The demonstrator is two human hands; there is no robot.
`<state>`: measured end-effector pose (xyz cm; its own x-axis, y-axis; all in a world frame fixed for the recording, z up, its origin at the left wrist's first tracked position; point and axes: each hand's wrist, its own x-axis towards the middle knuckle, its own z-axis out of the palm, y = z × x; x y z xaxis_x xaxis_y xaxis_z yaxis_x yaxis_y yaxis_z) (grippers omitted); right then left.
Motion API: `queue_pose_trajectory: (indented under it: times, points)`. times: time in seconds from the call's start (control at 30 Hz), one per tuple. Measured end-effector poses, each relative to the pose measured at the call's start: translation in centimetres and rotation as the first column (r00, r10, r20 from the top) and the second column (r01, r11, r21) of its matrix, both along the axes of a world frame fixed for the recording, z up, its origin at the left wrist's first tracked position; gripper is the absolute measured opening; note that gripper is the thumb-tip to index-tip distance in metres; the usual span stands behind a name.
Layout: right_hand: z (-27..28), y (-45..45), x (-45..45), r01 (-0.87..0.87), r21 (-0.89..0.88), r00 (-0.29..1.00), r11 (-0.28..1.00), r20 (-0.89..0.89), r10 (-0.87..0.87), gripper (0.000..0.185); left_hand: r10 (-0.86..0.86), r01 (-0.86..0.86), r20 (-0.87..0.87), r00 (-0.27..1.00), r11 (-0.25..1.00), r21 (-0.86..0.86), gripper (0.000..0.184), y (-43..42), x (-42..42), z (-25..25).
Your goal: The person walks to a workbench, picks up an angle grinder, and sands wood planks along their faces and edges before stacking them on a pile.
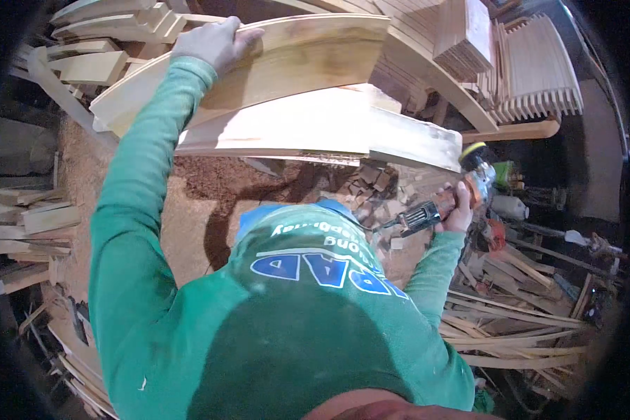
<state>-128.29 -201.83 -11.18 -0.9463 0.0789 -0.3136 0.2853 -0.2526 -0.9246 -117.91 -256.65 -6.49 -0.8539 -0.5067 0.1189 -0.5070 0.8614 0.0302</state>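
Note:
My left hand [215, 45] is closed over the top edge of a curved wooden board [315, 59], which is tilted up on its edge. The thumb lies on the board's near face. Below it, a brightly lit pale wooden piece [280, 129] lies along the work surface, with another pale plank [416, 140] reaching right. My right hand [458, 210] is wrapped around an angle grinder [423, 216] with an orange head and a yellow-edged disc [474, 148]. The disc is beside the plank's right end; whether they touch I cannot tell.
Stacked curved slats [539, 66] and a block of thin boards [463, 35] stand at the back right. Cut pieces [108, 28] pile up at the back left. Wood offcuts [378, 182] and sawdust cover the floor. Long scrap strips [518, 329] lie at the right.

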Motion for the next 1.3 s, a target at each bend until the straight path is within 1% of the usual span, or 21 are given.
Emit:
queue_pose_trajectory:
  times: [0.03,0.17,0.27,0.3,0.33,0.4,0.5,0.53,0.6,0.67,0.7,0.73,0.8,0.83,0.93,0.97,1.07,1.1,1.2,1.27,1.3]
  points:
    - [-0.5,0.9,-0.6,-0.030,0.135,0.998,0.990,-0.043,0.036,0.030,0.021,-0.022,0.039,0.999,1.000,0.012,0.070,-0.2,0.2,0.1]
    - [-0.9,3.7,-3.8,-0.180,0.453,0.942,0.873,-0.176,0.285,0.038,0.051,-0.071,0.168,0.984,0.990,0.118,0.079,-1.0,0.3,-0.2]
    - [0.8,2.8,-6.6,-0.370,0.609,0.871,0.702,-0.035,0.490,0.041,0.015,-0.066,0.218,0.976,0.971,0.228,0.081,-1.7,-1.4,-3.1]
    - [2.1,1.3,-6.6,-0.440,0.594,0.828,0.673,-0.021,0.560,0.042,-0.011,-0.047,0.180,0.984,0.948,0.314,0.082,-2.0,-2.0,-4.3]
    - [2.8,0.2,-6.9,-0.450,0.675,0.783,0.585,-0.017,0.621,0.043,-0.030,-0.035,0.195,0.980,0.947,0.319,0.082,-2.3,-2.6,-5.4]
    - [2.8,-0.4,-8.0,-0.563,0.699,0.685,0.441,0.096,0.723,0.047,-0.066,-0.013,0.225,0.972,0.943,0.333,0.081,-2.3,-3.1,-7.3]
    - [2.6,-3.3,-8.7,-0.719,0.562,0.509,0.409,0.026,0.860,0.060,-0.127,-0.032,0.364,0.923,0.915,0.402,0.072,-1.2,-4.1,-6.2]
    - [2.7,-4.3,-8.9,-0.754,0.530,0.456,0.387,-0.001,0.890,0.063,-0.118,0.043,0.224,0.968,0.948,0.316,0.066,-0.9,-3.7,-7.2]
    - [3.2,-6.7,-9.4,-0.757,0.611,0.328,0.232,0.047,0.944,0.071,-0.143,0.150,-0.071,0.987,0.984,0.101,0.055,-0.2,-2.8,-10.5]
    - [3.5,-8.6,-9.8,-0.722,0.689,0.235,0.062,0.160,0.959,0.074,-0.043,0.047,-0.034,0.999,0.990,0.130,0.053,1.2,-2.4,-12.2]
    - [3.0,-9.6,-9.6,-0.754,0.650,0.232,0.099,0.123,0.965,0.074,0.015,-0.011,-0.021,1.000,0.985,0.171,0.053,2.2,-2.4,-12.5]
    - [3.6,-10.9,-9.7,-0.734,0.679,0.174,-0.025,0.223,0.959,0.074,0.071,-0.068,-0.005,0.997,0.975,0.213,0.053,3.0,-2.3,-12.6]
    - [5.5,-13.8,-10.5,-0.671,0.689,0.075,-0.273,0.430,0.900,0.075,0.066,-0.051,-0.067,0.996,0.979,0.200,0.052,3.5,-2.3,-12.5]
    - [5.1,-14.7,-11.2,-0.646,0.695,0.033,-0.316,0.439,0.898,0.075,0.058,-0.043,-0.064,0.996,0.976,0.214,0.051,3.5,-2.6,-12.4]
    - [3.1,-15.2,-13.0,-0.660,0.686,-0.078,-0.306,0.342,0.936,0.074,0.028,0.001,-0.126,0.992,0.975,0.223,0.049,3.3,-3.0,-12.5]
    - [3.5,-15.4,-13.3,-0.576,0.697,-0.089,-0.428,0.467,0.880,0.073,0.013,0.022,-0.161,0.987,0.977,0.213,0.048,3.3,-2.8,-12.6]
    - [4.8,-17.4,-13.7,-0.562,0.770,-0.032,-0.302,0.345,0.938,0.072,0.032,-0.008,-0.105,0.994,0.976,0.216,0.047,3.3,-3.1,-12.3]
    - [4.9,-18.1,-14.0,-0.609,0.728,0.005,-0.316,0.402,0.916,0.069,0.036,-0.015,-0.098,0.994,0.978,0.206,0.047,3.3,-3.2,-12.1]
    - [4.0,-20.3,-16.6,-0.661,0.629,-0.040,-0.409,0.515,0.856,0.068,0.035,-0.017,-0.098,0.995,0.983,0.181,0.045,3.4,-3.4,-12.3]
    - [2.0,-21.6,-18.4,-0.646,0.718,0.002,-0.259,0.341,0.940,0.065,0.022,0.000,-0.130,0.991,0.986,0.167,0.043,3.3,-3.4,-12.5]
    - [1.8,-22.8,-19.5,-0.616,0.731,-0.017,-0.295,0.361,0.932,0.066,0.022,-0.001,-0.129,0.991,0.986,0.166,0.043,3.3,-3.4,-12.6]
